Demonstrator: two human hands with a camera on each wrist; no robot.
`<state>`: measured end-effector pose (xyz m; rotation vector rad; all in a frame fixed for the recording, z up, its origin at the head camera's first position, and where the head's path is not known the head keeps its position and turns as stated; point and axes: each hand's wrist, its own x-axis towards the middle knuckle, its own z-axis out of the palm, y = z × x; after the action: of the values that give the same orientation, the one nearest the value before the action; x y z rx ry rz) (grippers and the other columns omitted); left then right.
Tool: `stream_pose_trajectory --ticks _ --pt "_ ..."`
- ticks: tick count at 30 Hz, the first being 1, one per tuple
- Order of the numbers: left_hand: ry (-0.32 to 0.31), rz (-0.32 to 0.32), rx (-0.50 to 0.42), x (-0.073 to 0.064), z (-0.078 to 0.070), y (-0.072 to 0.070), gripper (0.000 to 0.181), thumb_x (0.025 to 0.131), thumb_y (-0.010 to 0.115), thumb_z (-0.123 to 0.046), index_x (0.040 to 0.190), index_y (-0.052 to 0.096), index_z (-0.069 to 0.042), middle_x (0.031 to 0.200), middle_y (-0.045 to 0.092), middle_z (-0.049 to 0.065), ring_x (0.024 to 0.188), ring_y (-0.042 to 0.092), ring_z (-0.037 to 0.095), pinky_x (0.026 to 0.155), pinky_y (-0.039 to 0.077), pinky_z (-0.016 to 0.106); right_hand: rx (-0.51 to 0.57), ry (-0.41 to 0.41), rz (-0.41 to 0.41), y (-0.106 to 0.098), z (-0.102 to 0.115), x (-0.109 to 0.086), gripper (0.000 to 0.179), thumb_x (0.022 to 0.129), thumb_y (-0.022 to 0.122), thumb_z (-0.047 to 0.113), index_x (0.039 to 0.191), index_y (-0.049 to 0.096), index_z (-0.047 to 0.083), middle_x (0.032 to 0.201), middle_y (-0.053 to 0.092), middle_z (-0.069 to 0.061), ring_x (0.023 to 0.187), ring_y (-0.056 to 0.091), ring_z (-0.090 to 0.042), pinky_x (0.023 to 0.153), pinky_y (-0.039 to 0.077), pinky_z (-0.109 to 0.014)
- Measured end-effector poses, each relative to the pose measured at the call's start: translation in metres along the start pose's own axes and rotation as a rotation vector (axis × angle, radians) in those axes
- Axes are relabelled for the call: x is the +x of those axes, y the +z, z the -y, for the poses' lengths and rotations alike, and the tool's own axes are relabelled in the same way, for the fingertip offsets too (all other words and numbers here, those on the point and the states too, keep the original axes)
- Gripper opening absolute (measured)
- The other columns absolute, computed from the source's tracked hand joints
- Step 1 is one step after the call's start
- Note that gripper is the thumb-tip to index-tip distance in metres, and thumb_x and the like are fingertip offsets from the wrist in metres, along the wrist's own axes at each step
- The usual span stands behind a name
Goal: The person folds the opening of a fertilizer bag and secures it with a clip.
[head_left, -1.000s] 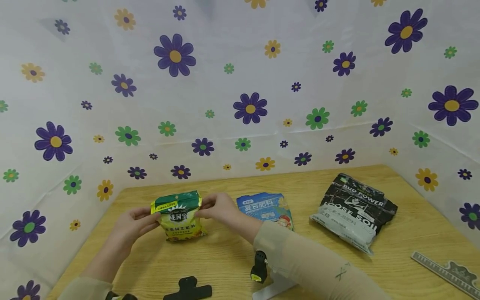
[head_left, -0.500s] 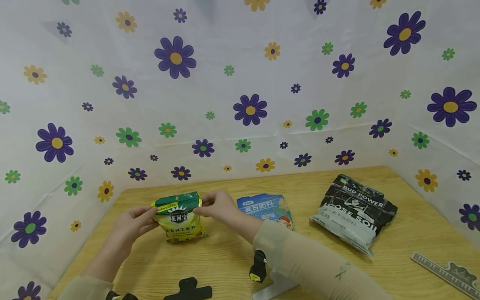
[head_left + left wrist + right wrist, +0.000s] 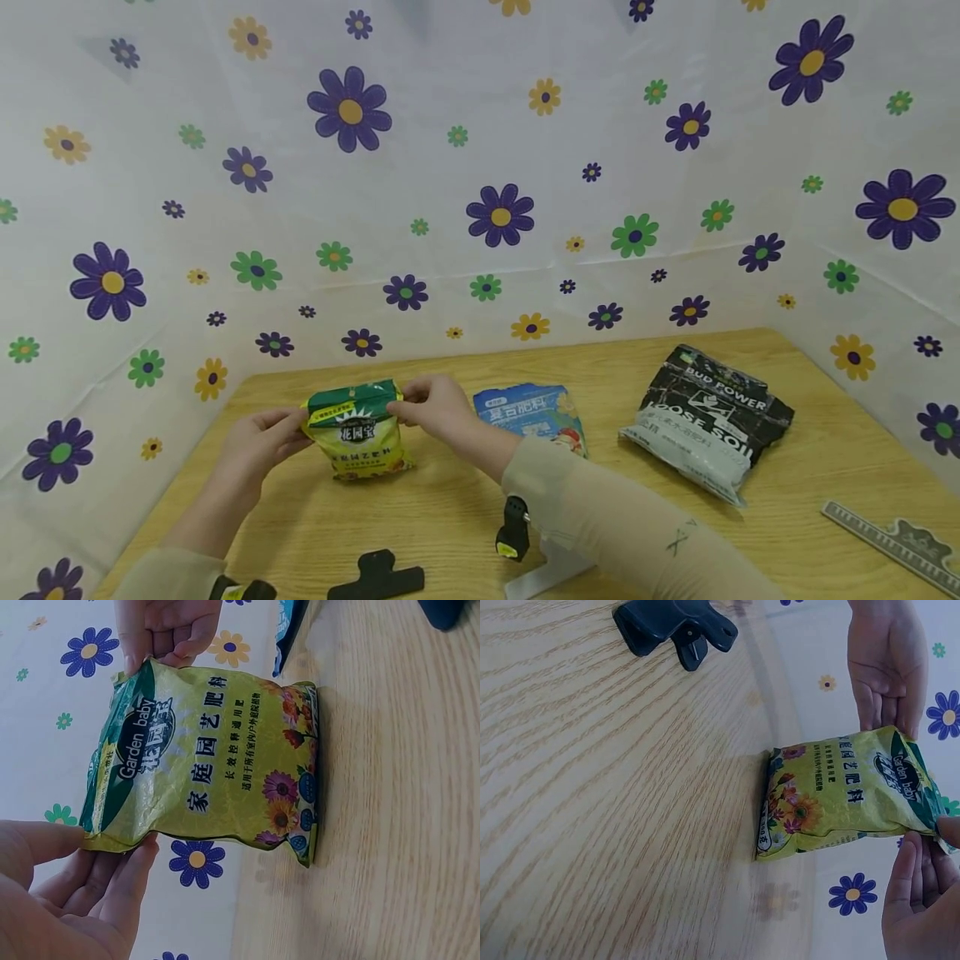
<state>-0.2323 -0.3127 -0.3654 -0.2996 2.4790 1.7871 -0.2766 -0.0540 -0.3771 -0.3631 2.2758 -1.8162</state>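
A green and yellow fertilizer bag (image 3: 363,446) stands upright at the left of the table, its printed front toward the head camera. My left hand (image 3: 258,442) pinches its upper left corner between thumb and fingers. At the opposite upper corner, my right hand (image 3: 442,412) pinches the green top edge. In the left wrist view the bag (image 3: 210,750) bulges in the middle, and its bottom edge meets the wood. The right wrist view shows the bag (image 3: 840,791) stretched between the left hand (image 3: 889,664) and the right hand (image 3: 922,900).
A blue fertilizer bag (image 3: 525,408) lies behind the right forearm. Farther right is a larger black and silver bag (image 3: 705,425). A black clip (image 3: 377,577) and a pale grey flat piece (image 3: 551,575) lie near the front, with an ornate grey strip (image 3: 892,546) at right. Flowered cloth (image 3: 420,167) surrounds the table.
Both hands' grips have shifted slightly upward along the bag's side edges toward its top corners. The bag stays in nearly the same place.
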Motion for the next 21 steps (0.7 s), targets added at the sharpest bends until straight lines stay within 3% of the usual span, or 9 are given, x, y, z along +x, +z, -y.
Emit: stream_pose_trajectory --ticks 10,21 --pt "0.018 -0.025 -0.063 -0.0013 0.0006 0.0016 0.038 0.110 0.059 -0.019 0.136 0.063 0.008 0.091 0.069 -0.019 0.082 0.073 -0.004 0.084 0.063 0.014 0.011 0.011 -0.007 -0.0002 0.0021 0.0009 0.038 0.098 0.078 0.015 0.132 0.070 -0.001 0.116 0.073 -0.014 0.099 0.076 -0.026 0.083 0.066 -0.033" --pt "0.037 -0.060 -0.038 -0.0004 0.0040 0.0042 0.035 0.109 0.062 -0.016 0.133 0.065 0.009 0.094 0.067 -0.018 0.082 0.072 -0.004 0.086 0.064 0.017 0.005 -0.008 -0.008 0.0002 0.0009 0.0034 0.033 0.098 0.079 0.013 0.127 0.072 0.000 0.112 0.073 -0.012 0.094 0.070 -0.019 0.081 0.064 -0.030"
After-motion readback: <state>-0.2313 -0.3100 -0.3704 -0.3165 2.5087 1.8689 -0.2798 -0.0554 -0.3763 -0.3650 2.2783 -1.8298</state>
